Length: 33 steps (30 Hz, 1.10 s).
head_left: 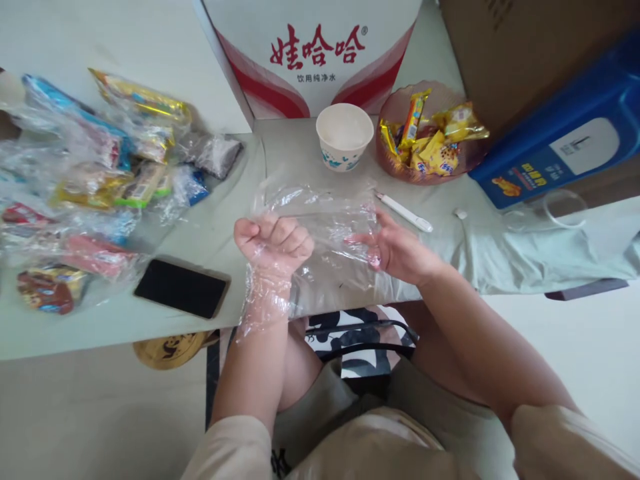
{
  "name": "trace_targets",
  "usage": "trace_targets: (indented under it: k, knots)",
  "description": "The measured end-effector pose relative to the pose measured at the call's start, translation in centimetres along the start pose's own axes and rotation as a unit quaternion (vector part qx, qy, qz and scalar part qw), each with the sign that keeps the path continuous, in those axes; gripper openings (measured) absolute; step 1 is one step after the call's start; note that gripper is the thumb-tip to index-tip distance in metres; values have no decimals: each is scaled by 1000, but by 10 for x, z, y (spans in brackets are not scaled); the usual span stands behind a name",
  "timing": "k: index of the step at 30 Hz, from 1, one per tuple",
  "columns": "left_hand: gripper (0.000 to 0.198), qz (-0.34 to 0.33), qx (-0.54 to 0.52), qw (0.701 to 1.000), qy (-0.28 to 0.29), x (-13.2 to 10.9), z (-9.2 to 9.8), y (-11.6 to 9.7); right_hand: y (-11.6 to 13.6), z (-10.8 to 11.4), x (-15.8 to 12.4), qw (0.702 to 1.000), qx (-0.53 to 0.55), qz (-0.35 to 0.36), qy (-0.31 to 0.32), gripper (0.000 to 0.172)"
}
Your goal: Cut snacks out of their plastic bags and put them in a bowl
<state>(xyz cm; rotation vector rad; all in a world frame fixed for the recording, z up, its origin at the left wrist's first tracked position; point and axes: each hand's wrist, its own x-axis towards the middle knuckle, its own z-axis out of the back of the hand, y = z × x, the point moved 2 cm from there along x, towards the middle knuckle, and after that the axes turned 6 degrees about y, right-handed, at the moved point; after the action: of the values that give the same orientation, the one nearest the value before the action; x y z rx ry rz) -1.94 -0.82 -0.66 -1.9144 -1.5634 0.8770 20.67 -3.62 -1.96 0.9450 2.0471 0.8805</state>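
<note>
My left hand (277,243) is closed in a fist, with a thin clear plastic bag (325,233) bunched about it. Wrinkled film from the bag also clings around my left wrist. To the right, my right hand (397,250) grips the other side of the bag, fingers partly seen through the film. Between the two hands the bag is stretched out above the table. Just beyond my right fingers lies a white pen-shaped tool (406,212). Behind the bag stands a paper cup (345,137) with blue patterns, upright.
Wrapped snacks (135,153) crowd the table's left side, near a black phone (183,288). A pinkish clear bowl (390,163) holds yellow snack packets. Behind stand a white and red carton (320,60) and a blue box (565,127). A clear plastic cup (565,212) lies at right.
</note>
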Motion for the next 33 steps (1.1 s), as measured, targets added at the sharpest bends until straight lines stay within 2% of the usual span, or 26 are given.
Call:
trace_targets:
  k: [2,4,7,8,9,11,13,15,18,21,24,26,28,31,33]
  knots:
    - [70,-4,14,1000,8,5,-1,-3,1,8,-2,999,-28,3,-35,71]
    - [58,20,38,999,7,12,-2,-1,3,17,-4,989,-57,75,-114,63]
    - [22,87,142,984,-61,23,1,8,9,29,-7,951,-133,180,-214,52]
    - [17,100,186,973,-94,25,2,11,10,32,-8,939,-163,198,-230,50]
    - [25,104,226,961,-121,26,3,14,11,34,-9,929,-189,208,-241,47]
    - [44,82,282,944,-147,26,4,16,15,36,-12,917,-224,213,-253,42]
    - [49,45,307,940,-140,25,5,14,18,38,-15,912,-241,204,-262,35]
    - [43,18,312,943,-116,23,6,12,21,41,-19,913,-245,193,-264,26]
    - [24,-12,298,950,-92,22,9,9,25,46,-23,918,-227,200,-255,18]
    - [13,-35,278,957,-72,21,13,6,26,51,-24,926,-206,233,-216,21]
    - [15,-25,300,953,-24,20,16,5,27,56,-25,920,-245,246,-181,35]
    - [29,0,361,932,16,21,18,7,27,59,-26,895,-322,243,-192,42]
    - [32,23,432,901,38,22,20,10,28,62,-26,845,-420,241,-227,38]
    - [18,30,479,877,22,25,24,13,30,65,-27,767,-520,242,-287,24]
    - [21,23,469,883,0,26,27,12,31,66,-27,749,-536,239,-307,21]
